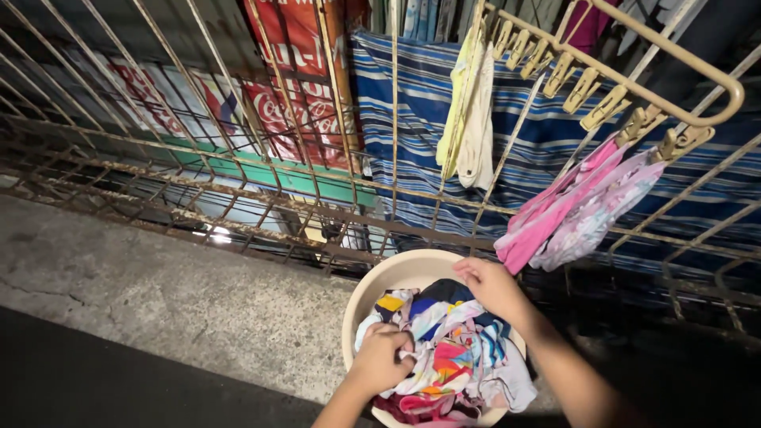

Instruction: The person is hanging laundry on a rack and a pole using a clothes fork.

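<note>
At nine o'clock in my view lies the bare concrete ledge (182, 293), grey and cracked, with the rusty metal grille (261, 182) running along its far edge and rising toward twelve. Through the bars at about eleven o'clock I see red and white printed signs (297, 103), and just right of them a blue striped cloth (420, 135) hanging behind the grille.

Down at six o'clock sits the round cream basin (372, 289), resting on the ledge close to the grille and heaped with a pile of colourful laundry (452, 357). My left hand (382, 358) is at the seven o'clock side of the basin, fingers curled tight together and pinching a fold of the laundry near the pile's left edge. My right hand (493, 287) lies at the basin's one o'clock rim, palm down on the pile; its fingers are bent and close together, pressing into the cloth, though I cannot tell whether they actually grip a piece.

Above the basin at twelve o'clock a pale yellow garment (472, 111) hangs from the beige peg hanger (634, 79), which stretches toward two o'clock with its rows of clips. At about three o'clock from the basin, a pink garment (547, 214) and a floral one (598, 210) just beside it are clipped to the hanger's right end, dangling near my right hand but not touching it.
</note>
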